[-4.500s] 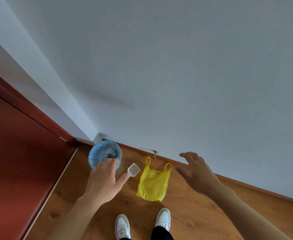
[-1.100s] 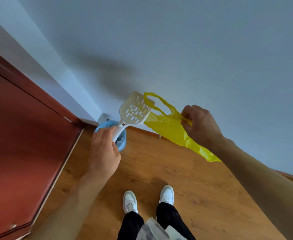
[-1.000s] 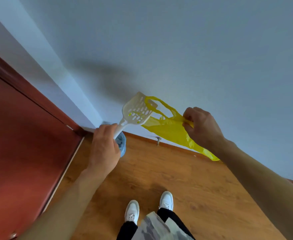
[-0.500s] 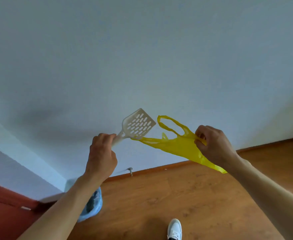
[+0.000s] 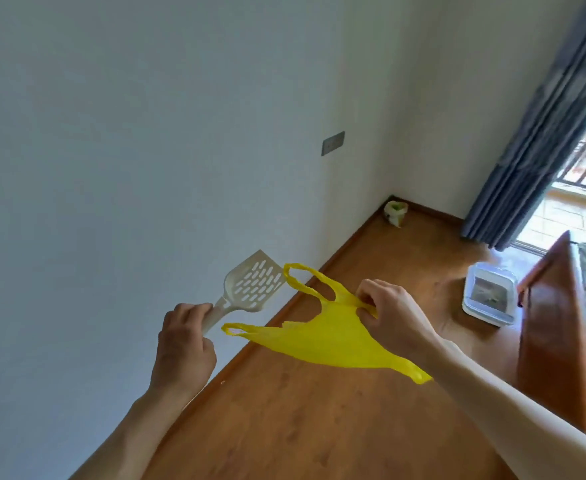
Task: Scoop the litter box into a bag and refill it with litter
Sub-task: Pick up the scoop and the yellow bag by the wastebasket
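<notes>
My left hand (image 5: 184,344) grips the handle of a cream slotted litter scoop (image 5: 251,284), its blade pointing up and to the right. My right hand (image 5: 393,315) pinches a yellow plastic bag (image 5: 322,341) near its top; the bag hangs limp between my hands with both handle loops free. A white litter box (image 5: 489,299) with grey litter inside sits on the wooden floor ahead at the right, beside a wooden bed end. A small green and white bag (image 5: 396,212) stands in the far corner of the room.
A white wall (image 5: 146,133) runs along my left. The wooden bed end (image 5: 558,327) stands close on the right, with a green cover behind it. Blue curtains (image 5: 541,133) hang by a bright barred window. Wooden floor (image 5: 319,427) stretches ahead.
My view has swung right, away from the red door and blue basket, and the litter box and window have come into sight. Both hands still hold the scoop and bag taken from the floor.
</notes>
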